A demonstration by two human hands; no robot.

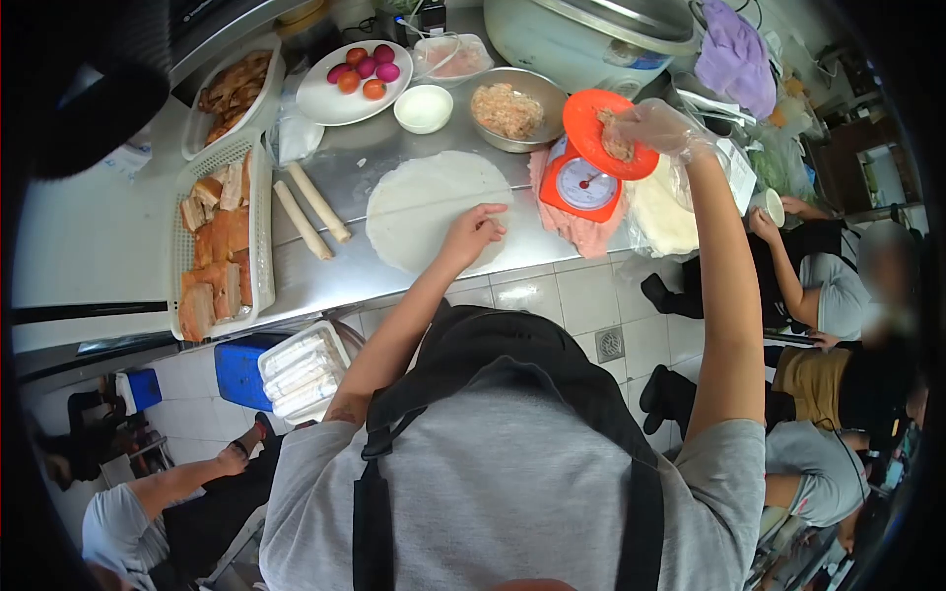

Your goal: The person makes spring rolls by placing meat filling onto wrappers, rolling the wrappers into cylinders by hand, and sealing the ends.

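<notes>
My left hand point(475, 236) rests at the right part of a thin round dough sheet point(424, 202) on the steel counter, fingers loosely bent and apart, holding nothing. My right hand point(660, 130), in a clear plastic glove, reaches over the orange pan point(583, 120) of a kitchen scale point(585, 185). Its fingers are on a lump of minced meat filling point(617, 143) lying in that pan. Behind the scale to the left, a metal bowl point(542, 98) holds more minced filling point(506, 110). A pink cloth point(589, 239) lies under the scale.
Two pale rolls point(304, 215) lie left of the dough sheet. A basket point(264, 222) of pork slabs stands farther left. At the back are a white plate point(315, 98) of red and purple eggs and a small white bowl point(424, 108). Co-workers point(818, 286) are at the right.
</notes>
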